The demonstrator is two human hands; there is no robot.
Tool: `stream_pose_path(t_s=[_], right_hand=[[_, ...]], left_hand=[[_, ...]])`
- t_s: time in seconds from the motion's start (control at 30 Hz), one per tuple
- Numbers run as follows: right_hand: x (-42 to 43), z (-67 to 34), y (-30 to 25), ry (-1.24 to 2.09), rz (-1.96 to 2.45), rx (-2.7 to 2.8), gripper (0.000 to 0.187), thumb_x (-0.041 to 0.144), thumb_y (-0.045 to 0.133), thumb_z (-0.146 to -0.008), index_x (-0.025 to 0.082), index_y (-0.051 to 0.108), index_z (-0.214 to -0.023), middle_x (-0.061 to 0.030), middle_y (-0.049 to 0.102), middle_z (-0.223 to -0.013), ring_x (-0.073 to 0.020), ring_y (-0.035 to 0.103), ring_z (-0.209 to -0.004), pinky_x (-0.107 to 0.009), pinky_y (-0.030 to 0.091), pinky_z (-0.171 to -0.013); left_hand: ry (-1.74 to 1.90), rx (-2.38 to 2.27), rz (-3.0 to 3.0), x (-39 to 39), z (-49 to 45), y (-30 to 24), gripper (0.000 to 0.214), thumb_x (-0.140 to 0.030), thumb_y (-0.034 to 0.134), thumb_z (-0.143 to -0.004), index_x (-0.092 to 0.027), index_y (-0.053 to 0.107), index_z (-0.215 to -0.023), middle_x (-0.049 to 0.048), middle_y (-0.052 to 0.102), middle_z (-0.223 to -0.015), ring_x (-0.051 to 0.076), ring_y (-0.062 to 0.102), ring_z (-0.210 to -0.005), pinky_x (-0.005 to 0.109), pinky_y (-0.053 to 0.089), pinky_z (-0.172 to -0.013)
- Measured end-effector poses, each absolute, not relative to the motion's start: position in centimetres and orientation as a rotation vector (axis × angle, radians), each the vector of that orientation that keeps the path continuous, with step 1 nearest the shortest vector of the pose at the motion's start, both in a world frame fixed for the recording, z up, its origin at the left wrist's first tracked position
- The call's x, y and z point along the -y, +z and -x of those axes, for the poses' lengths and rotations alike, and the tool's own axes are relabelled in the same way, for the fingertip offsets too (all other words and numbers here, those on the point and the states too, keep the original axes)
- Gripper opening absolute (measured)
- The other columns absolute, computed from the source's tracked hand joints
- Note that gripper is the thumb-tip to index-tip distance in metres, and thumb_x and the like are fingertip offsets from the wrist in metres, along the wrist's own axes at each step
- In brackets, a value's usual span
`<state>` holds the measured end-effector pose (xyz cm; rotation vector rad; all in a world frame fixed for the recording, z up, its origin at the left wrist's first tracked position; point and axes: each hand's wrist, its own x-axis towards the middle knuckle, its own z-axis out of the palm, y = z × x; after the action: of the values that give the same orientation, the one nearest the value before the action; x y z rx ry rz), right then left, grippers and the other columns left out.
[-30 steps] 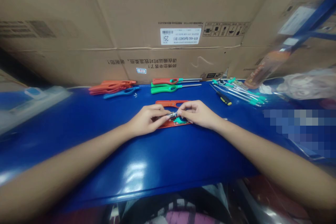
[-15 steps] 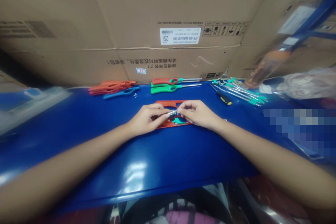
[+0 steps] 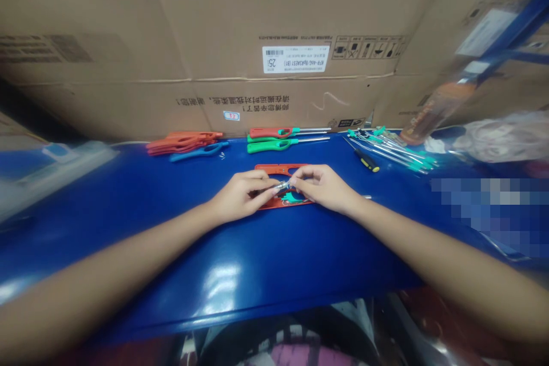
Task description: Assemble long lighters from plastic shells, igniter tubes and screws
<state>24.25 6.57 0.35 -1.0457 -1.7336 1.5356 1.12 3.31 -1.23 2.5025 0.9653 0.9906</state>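
Between the thumb and fingers of my left hand (image 3: 245, 195) is a small clear, silvery cylinder (image 3: 282, 185), perhaps a lighter's gas tank; its left part is hidden. My right hand (image 3: 322, 185) pinches at the cylinder's right end, and whatever its fingertips grip is too small to make out. Below both hands lies an open orange lighter shell half (image 3: 270, 203) with a green trigger part (image 3: 293, 197) and thin wire in it. Just beyond my fingers rests a second orange shell half (image 3: 274, 169), partly covered by my right hand.
At the back stand assembled lighters (image 3: 274, 144), with orange shells (image 3: 184, 143) and a blue shell (image 3: 201, 152) to their left. A screwdriver (image 3: 366, 160) and several metal rods with green ends (image 3: 398, 151) lie at right, near an orange bottle (image 3: 437, 114). A large cardboard box (image 3: 214, 40) closes off the back.
Both hands stay in nearly the same place over the orange shell. The cylinder and my fingertips have shifted only very slightly.
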Motion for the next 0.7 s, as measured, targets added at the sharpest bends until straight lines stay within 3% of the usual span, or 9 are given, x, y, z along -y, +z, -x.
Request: stream_pose_path(t_s=[0.23,0.4,0.53,0.7], right_hand=[[-6.42,-24.09,0.46,1.543,1.063,1.705,0.02,0.033,0.071,-0.079,0.015,0.064,-0.076,0.0036,0.059,-0.061,-0.0055,0.046,-0.048,-0.02,0.032,-0.046],[-6.59,-24.15,0.84,1.502,1.19,1.781,0.012,0.023,0.062,-0.086,0.017,0.064,-0.075,0.0057,0.056,-0.051,-0.0051,0.041,-0.035,-0.019,0.029,-0.035],[-6.57,-24.32,1.25,1.464,1.268,1.874,0.023,0.027,0.059,-0.091,0.017,0.063,-0.071,0.0057,0.051,-0.042,-0.0064,0.04,-0.03,-0.019,0.032,-0.031],[-6.49,-24.63,1.34,1.46,1.23,1.892,0.016,0.03,0.063,-0.091,0.016,0.068,-0.084,0.006,0.054,-0.045,-0.0057,0.041,-0.032,-0.018,0.032,-0.032]], left_hand=[[1.002,-0.952,-2.507,-3.35,-1.17,-1.17,0.023,-0.022,0.059,-0.098,-0.015,0.075,-0.111,0.0052,0.07,-0.087,0.011,0.065,-0.072,0.022,0.051,-0.067],[0.988,-0.965,-2.519,-3.39,-1.21,-1.25,0.024,-0.023,0.058,-0.098,-0.015,0.075,-0.113,0.0058,0.07,-0.089,0.012,0.065,-0.074,0.023,0.051,-0.068],[0.984,-0.974,-2.529,-3.39,-1.16,-1.37,0.024,-0.024,0.058,-0.098,-0.016,0.074,-0.114,0.0057,0.07,-0.089,0.013,0.065,-0.074,0.023,0.052,-0.068],[0.985,-0.958,-2.552,-3.38,-1.09,-1.42,0.024,-0.023,0.058,-0.098,-0.016,0.073,-0.116,0.0062,0.07,-0.091,0.013,0.065,-0.076,0.025,0.053,-0.07]])
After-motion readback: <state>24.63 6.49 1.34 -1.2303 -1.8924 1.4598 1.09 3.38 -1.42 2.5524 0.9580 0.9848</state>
